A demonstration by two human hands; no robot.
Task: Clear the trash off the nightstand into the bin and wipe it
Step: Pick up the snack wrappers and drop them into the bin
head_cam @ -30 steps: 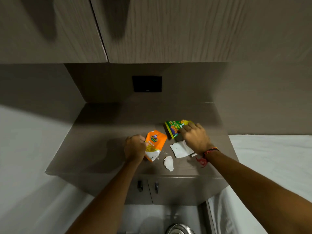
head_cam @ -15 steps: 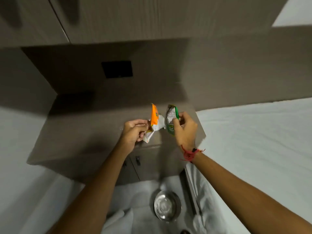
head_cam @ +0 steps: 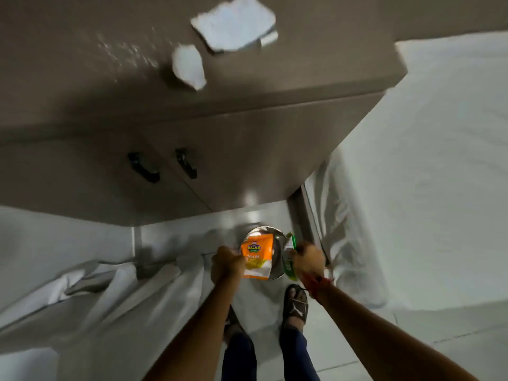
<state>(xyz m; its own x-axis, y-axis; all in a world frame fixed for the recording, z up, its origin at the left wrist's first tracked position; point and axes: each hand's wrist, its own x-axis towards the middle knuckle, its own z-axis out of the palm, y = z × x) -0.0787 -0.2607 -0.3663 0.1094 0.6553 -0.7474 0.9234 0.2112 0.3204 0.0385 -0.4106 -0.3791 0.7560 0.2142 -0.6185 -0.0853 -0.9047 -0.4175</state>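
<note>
My left hand (head_cam: 226,265) grips an orange snack wrapper (head_cam: 257,255) and holds it over the round steel bin (head_cam: 277,240) on the floor. Just right of it, my right hand (head_cam: 308,259) grips a green snack wrapper (head_cam: 289,257) at the bin's right rim. On the brown nightstand top (head_cam: 96,64) lie a torn white paper sheet (head_cam: 233,23) and a smaller white paper scrap (head_cam: 188,66), with crumbs to their left.
The nightstand's two doors carry black handles (head_cam: 143,167). A bed with a white sheet (head_cam: 426,174) stands at the right. Crumpled white fabric (head_cam: 96,284) lies at the lower left. My sandalled feet (head_cam: 295,306) stand on the tiled floor just below the bin.
Both hands lifted the orange and green wrappers off the nightstand and carried them down over the bin. My view has tilted down toward the floor.
</note>
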